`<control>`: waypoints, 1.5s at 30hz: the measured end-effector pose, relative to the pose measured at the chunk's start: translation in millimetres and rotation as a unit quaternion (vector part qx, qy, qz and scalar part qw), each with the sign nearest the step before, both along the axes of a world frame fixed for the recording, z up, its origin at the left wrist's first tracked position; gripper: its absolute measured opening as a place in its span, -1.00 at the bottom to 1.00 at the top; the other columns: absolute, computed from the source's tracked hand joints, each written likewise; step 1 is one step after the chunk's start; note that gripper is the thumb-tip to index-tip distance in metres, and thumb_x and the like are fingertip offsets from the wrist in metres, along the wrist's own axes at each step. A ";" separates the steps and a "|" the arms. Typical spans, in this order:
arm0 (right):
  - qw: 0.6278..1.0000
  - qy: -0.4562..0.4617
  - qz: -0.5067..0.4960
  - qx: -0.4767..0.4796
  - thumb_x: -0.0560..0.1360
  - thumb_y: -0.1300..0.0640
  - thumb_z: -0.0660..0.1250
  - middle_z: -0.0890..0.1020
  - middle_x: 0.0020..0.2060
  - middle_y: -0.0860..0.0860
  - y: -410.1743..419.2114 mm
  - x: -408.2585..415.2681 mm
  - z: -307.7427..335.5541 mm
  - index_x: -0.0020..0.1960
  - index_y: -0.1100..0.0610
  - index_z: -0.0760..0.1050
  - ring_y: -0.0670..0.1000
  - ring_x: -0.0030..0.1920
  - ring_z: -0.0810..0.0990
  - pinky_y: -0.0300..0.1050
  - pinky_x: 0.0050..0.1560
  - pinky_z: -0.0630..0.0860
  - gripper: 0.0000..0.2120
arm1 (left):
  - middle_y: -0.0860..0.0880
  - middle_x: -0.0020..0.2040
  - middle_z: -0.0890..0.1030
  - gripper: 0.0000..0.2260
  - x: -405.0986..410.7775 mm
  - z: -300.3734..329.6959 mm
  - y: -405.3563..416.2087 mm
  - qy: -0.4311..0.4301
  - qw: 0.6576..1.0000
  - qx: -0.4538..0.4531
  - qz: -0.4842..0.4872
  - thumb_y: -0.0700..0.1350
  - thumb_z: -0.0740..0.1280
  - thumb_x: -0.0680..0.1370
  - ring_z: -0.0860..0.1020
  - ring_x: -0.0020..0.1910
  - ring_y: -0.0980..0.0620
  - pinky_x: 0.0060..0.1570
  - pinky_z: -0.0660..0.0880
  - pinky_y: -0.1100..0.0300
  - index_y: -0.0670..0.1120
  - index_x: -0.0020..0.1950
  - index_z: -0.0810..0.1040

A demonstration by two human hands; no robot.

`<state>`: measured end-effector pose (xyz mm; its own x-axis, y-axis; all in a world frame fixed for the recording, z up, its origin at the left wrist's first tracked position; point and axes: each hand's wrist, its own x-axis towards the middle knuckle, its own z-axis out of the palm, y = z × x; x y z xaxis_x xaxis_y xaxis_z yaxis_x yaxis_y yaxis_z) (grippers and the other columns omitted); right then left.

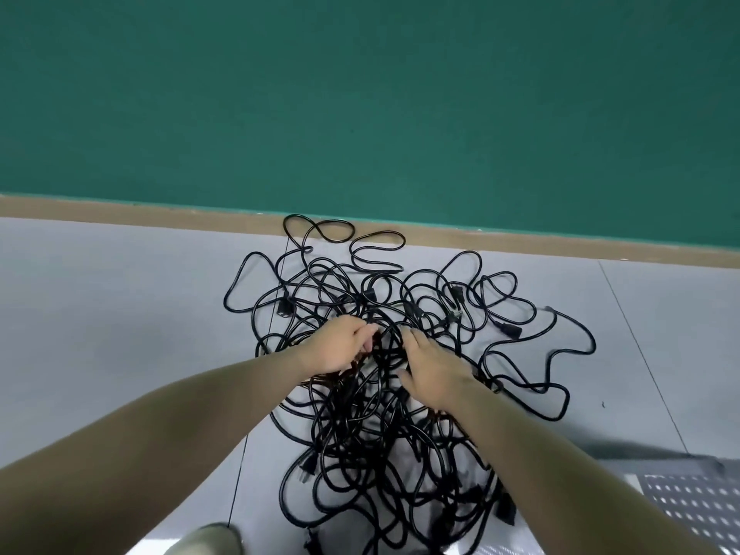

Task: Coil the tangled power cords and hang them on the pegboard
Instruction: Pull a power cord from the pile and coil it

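Observation:
A big tangle of black power cords (372,426) lies on the grey floor, with several plugs showing among the loops. Both my hands reach into the middle of the heap. My left hand (340,348) has its fingers curled down around strands near the centre. My right hand (434,364) lies on the cords just to the right, fingers spread and pointing forward, fingertips dipping among the loops. A corner of the perforated white pegboard (696,510) shows at the bottom right.
A green wall (360,94) with a brown baseboard (120,212) runs behind the heap. Grey floor (120,314) spreads to the left and right. The toe of a shoe (208,540) shows at the bottom edge, left of the cords.

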<state>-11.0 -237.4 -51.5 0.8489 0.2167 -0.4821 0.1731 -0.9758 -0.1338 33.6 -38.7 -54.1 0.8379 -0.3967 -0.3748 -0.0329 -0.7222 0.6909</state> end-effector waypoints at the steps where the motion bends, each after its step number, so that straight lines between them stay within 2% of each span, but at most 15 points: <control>1: 1.000 -0.001 -0.002 0.005 0.67 -0.06 0.20 0.19 0.60 0.06 -0.5 4.1 -4.2 0.67 0.11 -0.11 0.10 0.48 0.38 0.14 0.37 0.48 -0.27 | 0.01 -0.22 0.66 -0.56 4.9 -1.1 1.8 0.006 1.000 -0.007 0.020 0.05 0.10 0.74 0.61 -0.25 0.08 -0.13 0.49 0.22 -0.12 -0.12 0.64; 6: 0.997 0.005 -0.033 0.066 0.69 -0.15 0.10 0.17 0.63 0.06 6.5 27.2 -13.6 0.68 0.09 -0.12 0.12 0.51 0.36 0.16 0.39 0.48 -0.30 | -0.07 -0.40 0.60 -0.53 25.4 6.3 14.4 0.018 0.993 -0.070 0.095 0.02 0.08 0.76 0.61 -0.38 0.04 -0.17 0.54 0.15 -0.22 -0.14 0.60; 11: 0.980 0.011 -0.088 0.178 0.72 -0.14 0.05 0.25 0.61 0.10 24.0 36.7 -8.5 0.68 0.06 -0.08 0.13 0.51 0.39 0.17 0.48 0.38 -0.36 | -0.19 -0.36 0.59 -0.53 39.2 21.5 21.0 0.023 0.986 -0.094 0.139 0.03 0.08 0.76 0.54 -0.47 0.02 -0.44 0.48 0.23 -0.24 -0.11 0.58; 14: 0.957 0.042 -0.170 0.233 0.72 -0.15 0.06 0.49 0.28 0.05 28.3 43.8 -9.7 0.68 0.04 -0.03 0.09 0.28 0.54 0.15 0.42 0.43 -0.38 | -0.11 -0.25 0.62 -0.56 49.0 23.5 29.2 0.017 0.983 -0.090 0.158 0.06 0.10 0.75 0.58 -0.28 -0.06 -0.17 0.54 0.08 -0.19 -0.10 0.59; 16: 0.944 0.083 -0.206 0.244 0.72 -0.16 0.03 0.48 0.16 0.01 28.1 46.3 -10.6 0.66 0.02 0.09 0.12 0.25 0.54 0.14 0.44 0.41 -0.44 | -0.07 0.04 0.67 -0.61 54.8 22.5 39.2 0.002 0.993 -0.003 0.115 -0.02 0.10 0.75 0.61 0.01 -0.03 0.05 0.45 0.15 -0.18 0.09 0.67; 18: 0.942 0.104 -0.207 0.243 0.73 -0.15 -0.02 0.52 0.20 0.04 28.9 45.0 -8.9 0.61 0.05 0.22 0.07 0.27 0.50 0.08 0.45 0.37 -0.48 | -0.06 0.29 0.61 -0.69 57.1 17.6 51.4 0.002 0.995 0.089 0.046 -0.10 0.12 0.73 0.58 0.22 -0.07 0.19 0.47 0.12 -0.09 0.33 0.61; 20: 0.941 0.116 -0.198 0.250 0.75 -0.12 -0.07 0.54 0.33 0.05 30.7 41.8 -5.2 0.55 0.09 0.34 0.05 0.34 0.47 0.00 0.44 0.34 -0.50 | -0.07 0.31 0.59 -0.69 54.4 12.5 60.3 0.016 0.985 0.172 -0.019 -0.09 0.17 0.70 0.57 0.22 -0.10 0.24 0.51 0.04 -0.02 0.42 0.54; 24: 0.931 0.137 -0.207 0.268 0.74 -0.18 -0.12 0.60 0.28 0.08 33.1 42.5 -6.0 0.46 0.10 0.47 0.05 0.29 0.52 -0.06 0.34 0.34 -0.43 | -0.09 0.07 0.63 -0.78 46.6 12.3 61.9 -0.022 0.940 0.318 -0.124 0.01 0.19 0.69 0.56 0.04 -0.13 0.15 0.51 0.02 -0.07 0.10 0.58; 26: 0.924 0.137 -0.229 0.276 0.72 -0.23 -0.13 0.69 0.07 0.05 36.2 46.7 -9.1 0.35 0.06 0.56 0.00 0.09 0.60 -0.02 0.29 0.40 -0.40 | -0.08 -0.10 0.60 -0.73 44.8 19.3 60.8 -0.055 0.935 0.328 -0.125 0.00 0.18 0.70 0.51 -0.11 -0.13 0.06 0.49 0.03 -0.07 -0.12 0.50; 29: 0.904 0.139 -0.270 0.300 0.72 -0.25 -0.11 0.73 -0.16 -0.01 45.6 54.1 -11.2 0.07 -0.03 0.63 -0.04 -0.12 0.59 0.02 0.24 0.47 -0.42 | -0.03 -0.31 0.48 -0.61 46.1 21.9 65.9 -0.041 0.969 0.233 -0.068 0.00 0.20 0.70 0.43 -0.28 -0.09 -0.18 0.42 0.08 -0.06 -0.31 0.36; 32: 0.887 0.153 -0.291 0.324 0.72 -0.17 0.07 0.75 -0.18 -0.05 59.3 57.5 -3.2 0.13 0.01 0.63 -0.01 -0.01 0.66 0.03 0.29 0.49 -0.59 | -0.06 -0.36 0.34 -0.58 45.7 36.0 68.5 -0.020 0.994 0.105 -0.011 -0.04 0.22 0.71 0.29 -0.37 -0.02 -0.31 0.27 0.10 -0.07 -0.34 0.26; 35: 0.843 0.155 -0.307 0.413 0.65 0.13 0.28 0.74 -0.05 0.02 71.5 59.4 15.5 0.37 0.13 0.46 -0.01 -0.05 0.73 -0.09 0.12 0.57 -0.70 | -0.01 -0.40 0.25 -0.57 45.7 64.0 66.3 -0.027 0.998 0.039 0.038 -0.05 0.23 0.71 0.20 -0.43 0.03 -0.39 0.19 0.13 -0.06 -0.34 0.21; 38: 0.738 0.160 -0.362 0.547 0.62 0.23 0.26 0.75 0.01 0.08 80.5 64.5 49.7 0.27 0.19 0.34 0.06 0.02 0.76 0.06 0.27 0.55 -0.75 | 0.00 -0.39 0.22 -0.61 46.7 92.6 65.9 -0.024 0.997 -0.006 0.067 0.01 0.25 0.70 0.18 -0.41 0.01 -0.40 0.16 0.13 -0.07 -0.29 0.28; 41: 0.635 0.172 -0.400 0.638 0.66 0.16 0.18 0.71 -0.06 0.09 83.5 73.5 103.2 0.02 0.18 0.52 0.09 0.00 0.70 0.01 0.22 0.49 -0.83 | 0.03 -0.41 0.25 -0.69 38.0 131.8 63.9 -0.003 0.995 -0.052 0.082 0.05 0.26 0.70 0.23 -0.45 0.02 -0.38 0.22 0.13 -0.08 -0.17 0.45; 45: 0.594 0.117 -0.418 0.678 0.73 -0.03 0.16 0.57 -0.33 0.04 78.1 79.8 182.7 -0.14 0.13 0.45 0.10 -0.19 0.61 0.00 -0.01 0.56 -0.65 | -0.02 -0.42 0.31 -0.64 17.5 197.9 54.9 -0.037 0.997 -0.041 0.049 0.07 0.26 0.69 0.32 -0.46 -0.03 -0.33 0.39 0.14 -0.10 -0.20 0.59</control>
<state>68.8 -159.3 131.3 0.8769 0.0914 -0.4718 -0.4743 0.3235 -0.8188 51.1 16.2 143.8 0.8984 -0.3384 -0.2798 -0.0189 -0.6664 0.7454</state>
